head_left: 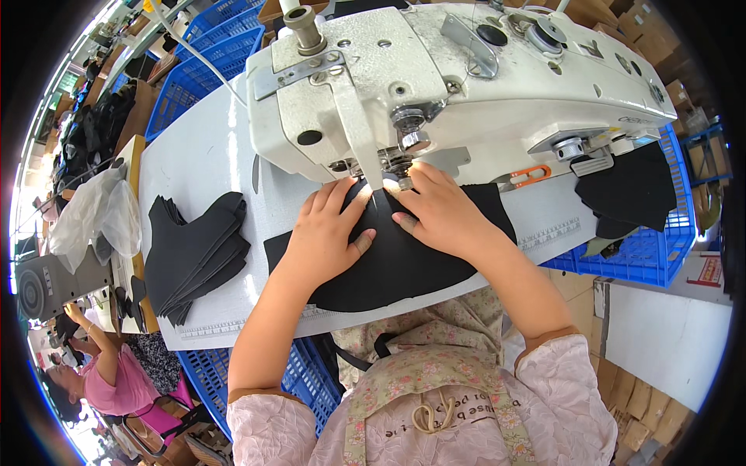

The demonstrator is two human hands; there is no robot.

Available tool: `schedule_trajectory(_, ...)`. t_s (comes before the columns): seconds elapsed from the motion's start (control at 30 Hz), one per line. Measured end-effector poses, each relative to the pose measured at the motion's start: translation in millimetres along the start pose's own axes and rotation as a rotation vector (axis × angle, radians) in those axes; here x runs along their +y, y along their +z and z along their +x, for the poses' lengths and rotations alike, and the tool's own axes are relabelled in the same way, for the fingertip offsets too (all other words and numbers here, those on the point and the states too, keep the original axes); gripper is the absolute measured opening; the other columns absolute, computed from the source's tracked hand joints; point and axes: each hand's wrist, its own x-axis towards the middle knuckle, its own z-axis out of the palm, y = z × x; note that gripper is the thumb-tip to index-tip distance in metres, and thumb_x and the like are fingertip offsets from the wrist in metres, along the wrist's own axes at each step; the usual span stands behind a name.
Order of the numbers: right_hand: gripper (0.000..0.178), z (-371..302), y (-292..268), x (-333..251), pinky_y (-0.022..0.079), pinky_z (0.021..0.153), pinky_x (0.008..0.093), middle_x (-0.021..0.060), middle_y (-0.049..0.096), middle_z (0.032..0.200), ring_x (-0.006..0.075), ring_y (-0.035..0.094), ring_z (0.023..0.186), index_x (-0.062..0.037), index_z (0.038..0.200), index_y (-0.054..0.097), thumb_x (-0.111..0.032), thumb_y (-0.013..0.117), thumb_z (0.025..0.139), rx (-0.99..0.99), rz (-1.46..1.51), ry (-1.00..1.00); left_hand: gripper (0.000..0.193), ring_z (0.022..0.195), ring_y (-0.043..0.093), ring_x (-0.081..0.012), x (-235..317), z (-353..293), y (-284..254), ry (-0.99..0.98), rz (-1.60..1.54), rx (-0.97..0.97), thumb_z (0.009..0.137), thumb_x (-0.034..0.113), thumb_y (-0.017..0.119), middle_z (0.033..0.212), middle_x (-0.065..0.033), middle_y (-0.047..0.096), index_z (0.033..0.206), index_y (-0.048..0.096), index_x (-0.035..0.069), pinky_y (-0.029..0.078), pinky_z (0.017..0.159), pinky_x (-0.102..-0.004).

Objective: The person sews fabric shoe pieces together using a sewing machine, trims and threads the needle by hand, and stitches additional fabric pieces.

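Note:
A black fabric piece [404, 268] lies flat on the sewing table, its far edge under the head of a white sewing machine [350, 116]. My left hand [330, 229] presses down on the fabric to the left of the presser area, fingers stretched toward the needle and thumb apart. On the other side, my right hand [439, 208] rests on the same fabric, fingers extended, their tips close beside the needle area. Both hands are open and flat rather than wrapped round anything. The needle and stitch line are mostly hidden behind the machine head and my fingertips.
A fanned stack of black fabric pieces [198, 252] lies at the left of the table. Orange-handled snips [530, 175] lie to the right. More black fabric [629, 186] hangs over a blue crate [660, 260]. A person in pink [124, 380] works at the lower left.

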Motion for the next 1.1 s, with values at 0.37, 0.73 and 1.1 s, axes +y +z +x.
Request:
schedule_trajectory(0.37, 0.033, -2, 3, 2, 0.043, 0.098, 0.0438, 0.0108, 0.055, 0.111, 0.0309, 0.049, 0.118, -0.0046, 0.109, 0.062, -0.022, 0.071, 0.083, 0.007, -0.005, -0.007, 0.057, 0.130, 0.044, -0.0406, 2, 0, 0, 0.005, 0.022, 0.008, 0.085, 0.033, 0.068, 0.136, -0.0203, 0.049, 0.136, 0.054, 0.010, 0.037, 0.108, -0.0498)
schedule_trajectory(0.73, 0.017, -85, -63, 39, 0.046, 0.097, 0.0443, 0.0169, 0.065, 0.116, 0.0319, 0.059, 0.111, -0.0050, 0.097, 0.072, -0.020, 0.069, 0.089, 0.575, 0.104, 0.538, 0.053, 0.129, 0.045, -0.0402, 3, -3, -4, -0.003, 0.034, 0.006, 0.086, 0.032, 0.066, 0.134, -0.0200, 0.050, 0.135, 0.057, 0.014, 0.038, 0.107, -0.0493)
schedule_trajectory(1.1, 0.061, -132, -72, 94, 0.031, 0.114, 0.0471, 0.0197, 0.044, 0.149, 0.0399, 0.036, 0.140, 0.0011, 0.145, 0.041, -0.025, 0.062, 0.094, 0.477, -0.548, 0.633, 0.053, 0.131, 0.043, -0.0396, 4, 0, 0, -0.010, 0.005, 0.007, 0.086, 0.030, 0.067, 0.135, -0.0187, 0.050, 0.136, 0.057, 0.016, 0.037, 0.108, -0.0495)
